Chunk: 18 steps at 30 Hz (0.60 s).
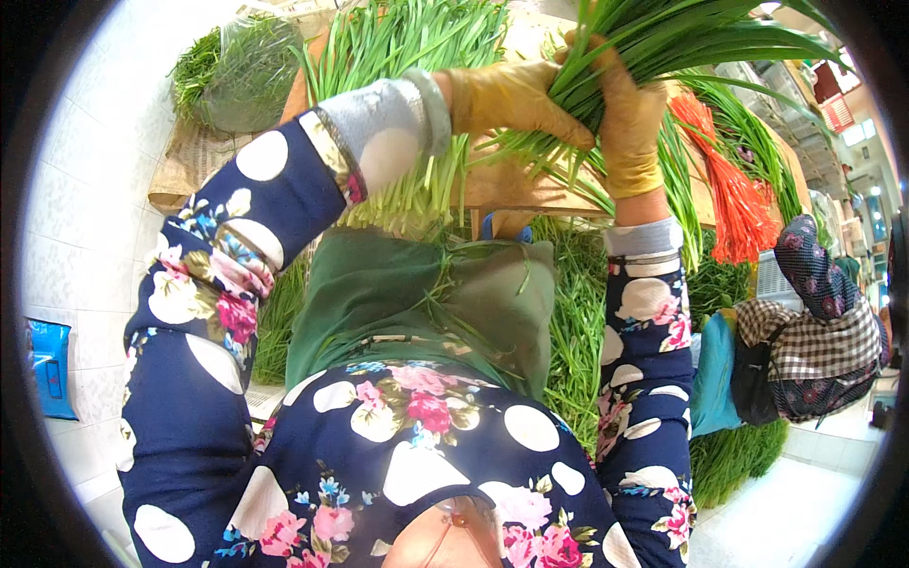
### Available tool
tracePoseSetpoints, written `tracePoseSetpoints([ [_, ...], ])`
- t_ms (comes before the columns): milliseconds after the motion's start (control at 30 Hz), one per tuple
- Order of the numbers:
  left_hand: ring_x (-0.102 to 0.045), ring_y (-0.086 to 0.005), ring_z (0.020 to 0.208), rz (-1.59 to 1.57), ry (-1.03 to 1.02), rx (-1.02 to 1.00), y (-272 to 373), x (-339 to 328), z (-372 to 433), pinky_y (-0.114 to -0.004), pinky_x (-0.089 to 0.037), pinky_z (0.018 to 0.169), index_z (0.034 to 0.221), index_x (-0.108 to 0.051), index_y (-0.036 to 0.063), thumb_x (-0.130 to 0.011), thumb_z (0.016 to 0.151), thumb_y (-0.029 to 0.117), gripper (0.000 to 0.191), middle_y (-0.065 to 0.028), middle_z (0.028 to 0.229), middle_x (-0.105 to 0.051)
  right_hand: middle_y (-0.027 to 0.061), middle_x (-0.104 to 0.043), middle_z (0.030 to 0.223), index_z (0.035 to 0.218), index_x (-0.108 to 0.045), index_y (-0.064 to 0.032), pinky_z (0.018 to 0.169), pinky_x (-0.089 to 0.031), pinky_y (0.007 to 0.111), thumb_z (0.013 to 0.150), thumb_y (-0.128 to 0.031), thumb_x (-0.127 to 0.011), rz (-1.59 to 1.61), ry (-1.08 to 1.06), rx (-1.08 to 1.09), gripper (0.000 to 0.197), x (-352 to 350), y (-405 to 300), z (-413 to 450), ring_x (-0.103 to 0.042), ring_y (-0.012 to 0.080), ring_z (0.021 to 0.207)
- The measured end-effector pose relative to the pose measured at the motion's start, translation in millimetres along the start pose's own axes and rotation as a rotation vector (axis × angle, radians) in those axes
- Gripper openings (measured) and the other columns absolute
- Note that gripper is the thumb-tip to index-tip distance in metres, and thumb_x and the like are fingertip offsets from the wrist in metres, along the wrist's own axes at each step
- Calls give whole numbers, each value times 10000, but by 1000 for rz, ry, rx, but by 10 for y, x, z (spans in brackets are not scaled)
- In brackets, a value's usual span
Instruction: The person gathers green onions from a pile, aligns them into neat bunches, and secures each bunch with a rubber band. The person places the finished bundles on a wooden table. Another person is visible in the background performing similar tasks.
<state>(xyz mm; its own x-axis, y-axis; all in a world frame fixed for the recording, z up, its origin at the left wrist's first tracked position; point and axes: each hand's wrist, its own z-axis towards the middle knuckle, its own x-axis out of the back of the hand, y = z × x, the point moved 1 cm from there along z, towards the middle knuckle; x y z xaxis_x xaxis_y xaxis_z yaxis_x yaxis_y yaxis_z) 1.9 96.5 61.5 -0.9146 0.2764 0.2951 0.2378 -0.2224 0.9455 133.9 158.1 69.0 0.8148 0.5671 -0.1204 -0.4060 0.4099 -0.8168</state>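
Note:
A bunch of long green Chinese chives [660, 46] is held up above the wooden table [525, 188]. My left hand [508, 96], in a yellow rubber glove, grips the bunch from the left near its lower end, thumb stretched along the stalks. My right hand [628, 124], gloved alike, wraps around it from the right; its fingers are partly blurred. The leaves fan out to the upper right. Beneath my left forearm lies a thick pile of chives [412, 42] with pale stalk ends over the table's front edge. Right of my right hand hangs a bundle of red plastic strips [735, 192].
A plastic bag of greens [252, 78] sits at upper left. A green apron [398, 298] covers my lap, with loose greens [575, 326] beside it. More chives [753, 135] lie beyond the red strips. Another person [824, 341] is at the right. A blue packet [51, 369] is at far left.

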Motion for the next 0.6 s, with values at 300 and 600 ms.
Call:
tracePoseSetpoints([
  [300,-653,-164,812,115,-25,-117,1100,362,-344,-326,-528,741,1110,-644,51,-738,799,366,452,-64,968,-689,47,-615,754,987,-610,-51,559,-530,272,877,-351,-657,169,-105,-147,324,-583,-1084,558,-606,154,627],
  [600,-664,-154,817,-213,302,358,549,844,-1213,-344,-544,701,1130,-633,69,-676,832,458,491,-61,955,-694,90,-665,851,1015,-637,19,665,-515,292,831,-363,-695,-41,-196,-662,428,-1518,65,799,-639,190,721],
])
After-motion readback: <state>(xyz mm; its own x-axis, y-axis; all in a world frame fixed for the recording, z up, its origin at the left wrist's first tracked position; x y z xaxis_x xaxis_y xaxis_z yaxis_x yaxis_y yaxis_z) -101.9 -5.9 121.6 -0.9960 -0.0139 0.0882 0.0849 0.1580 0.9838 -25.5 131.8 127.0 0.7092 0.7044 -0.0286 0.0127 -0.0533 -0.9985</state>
